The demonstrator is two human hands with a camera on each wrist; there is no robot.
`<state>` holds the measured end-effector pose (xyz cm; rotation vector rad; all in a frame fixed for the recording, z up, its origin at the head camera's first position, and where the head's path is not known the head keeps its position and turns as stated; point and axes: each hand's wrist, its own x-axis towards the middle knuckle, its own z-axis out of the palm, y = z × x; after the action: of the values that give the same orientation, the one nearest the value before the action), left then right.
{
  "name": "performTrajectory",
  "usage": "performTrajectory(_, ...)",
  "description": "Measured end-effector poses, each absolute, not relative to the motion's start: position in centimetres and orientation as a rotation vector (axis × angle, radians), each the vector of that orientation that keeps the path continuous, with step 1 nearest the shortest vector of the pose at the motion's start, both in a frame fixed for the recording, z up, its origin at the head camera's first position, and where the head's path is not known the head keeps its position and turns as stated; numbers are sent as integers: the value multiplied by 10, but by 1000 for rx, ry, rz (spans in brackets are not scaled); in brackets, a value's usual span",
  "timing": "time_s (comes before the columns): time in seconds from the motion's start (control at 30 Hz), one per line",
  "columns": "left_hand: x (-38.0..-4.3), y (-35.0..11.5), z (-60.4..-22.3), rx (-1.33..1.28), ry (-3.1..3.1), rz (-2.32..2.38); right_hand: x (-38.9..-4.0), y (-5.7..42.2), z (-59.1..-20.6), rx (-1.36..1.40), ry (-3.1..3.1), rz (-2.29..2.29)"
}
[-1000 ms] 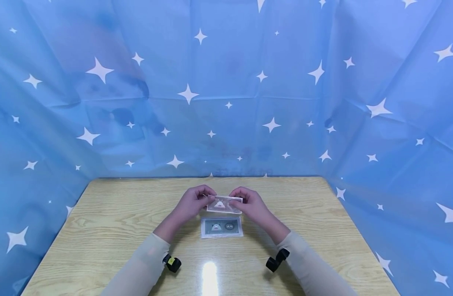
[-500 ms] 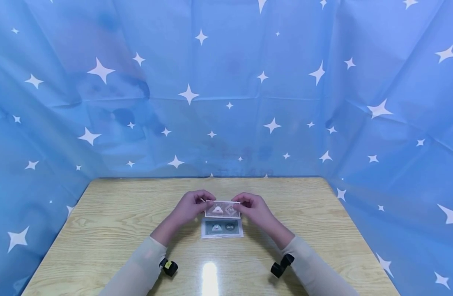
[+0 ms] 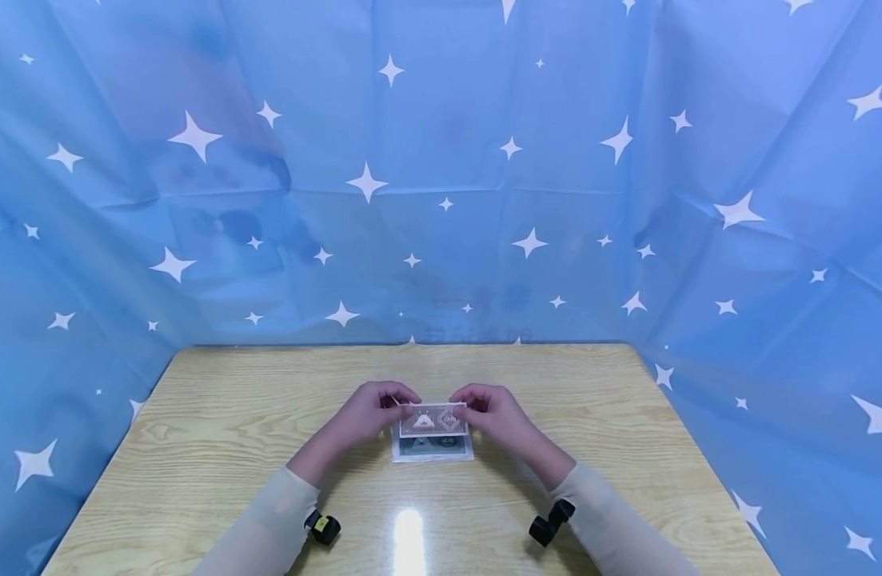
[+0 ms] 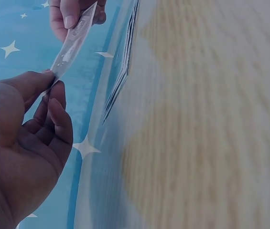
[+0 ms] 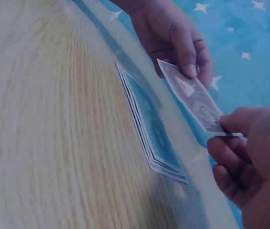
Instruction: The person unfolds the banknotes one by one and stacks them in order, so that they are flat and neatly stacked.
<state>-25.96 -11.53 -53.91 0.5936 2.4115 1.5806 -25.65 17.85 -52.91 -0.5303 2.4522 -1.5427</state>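
A brownish-pink banknote (image 3: pixel 424 421), printed with a pale figure and a diamond-shaped mark, is stretched level between both hands. My left hand (image 3: pixel 372 412) pinches its left end between thumb and fingers, while the right hand (image 3: pixel 494 410) pinches the other end. Both wrist views show the note (image 5: pixel 192 98) raised off the table, bowing slightly in the left one. Below it lies a small stack of green-grey banknotes (image 5: pixel 149 126) with white borders and slightly uneven edges. In the head view the held note overlaps the far part of this stack (image 3: pixel 432 457).
The wood-grain table (image 3: pixel 232 448) reaches back to a blue curtain (image 3: pixel 441 264) with white stars. A bright light reflection (image 3: pixel 408 540) shows on the near tabletop. Each sleeve bears a black wrist camera, one at the left wrist (image 3: pixel 324 528) and one at the right (image 3: pixel 551 524).
Both hands have brought the pink banknote nearer to the person and lower, from beyond the green-grey stack to over its far part. The stack has stayed in place.
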Motion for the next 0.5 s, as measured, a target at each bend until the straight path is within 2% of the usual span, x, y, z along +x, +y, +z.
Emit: performTrajectory(0.5,-253,-115,-541,689,2441,1425,-249,180,-537,-634,2565,-1328)
